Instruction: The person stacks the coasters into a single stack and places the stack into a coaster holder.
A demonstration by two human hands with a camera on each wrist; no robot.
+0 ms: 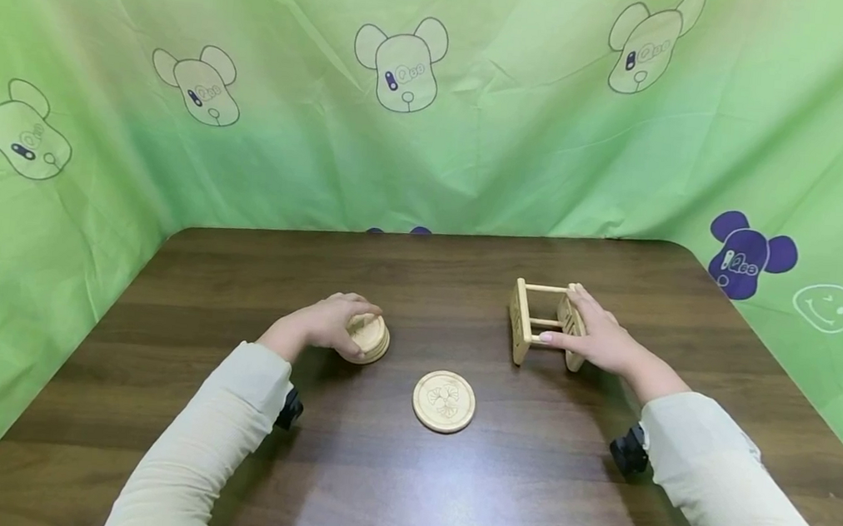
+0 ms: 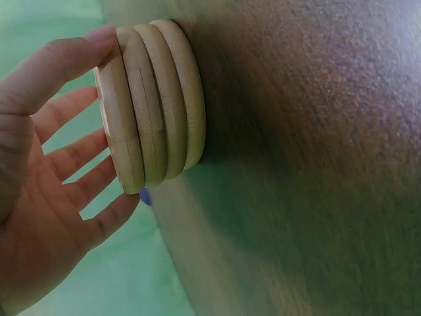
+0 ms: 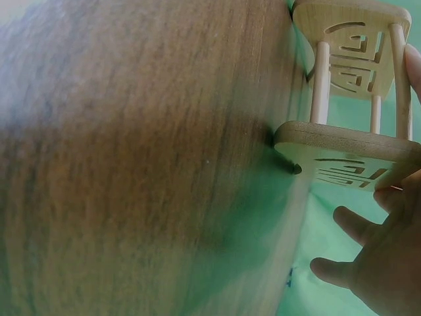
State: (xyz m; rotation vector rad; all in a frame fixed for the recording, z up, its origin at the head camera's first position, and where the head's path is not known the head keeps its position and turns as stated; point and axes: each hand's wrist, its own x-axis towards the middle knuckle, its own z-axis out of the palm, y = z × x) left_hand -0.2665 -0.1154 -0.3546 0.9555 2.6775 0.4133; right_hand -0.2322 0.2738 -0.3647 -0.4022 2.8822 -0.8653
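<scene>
All five discs sit outside the rack: beyond and left of the round, pale wooden disc with engraved leaves (image 1: 444, 401), my left hand (image 1: 326, 323) pinches the top rim of a four-high stack of matching discs (image 1: 368, 335). Beyond and right of it, my right hand (image 1: 606, 339) grips the end panel of a pale wooden rack with rods (image 1: 517, 326), some fingers spread off it. Open brown wood-grain tabletop (image 1: 420, 275) surrounds the engraved disc, its far edge well beyond
</scene>
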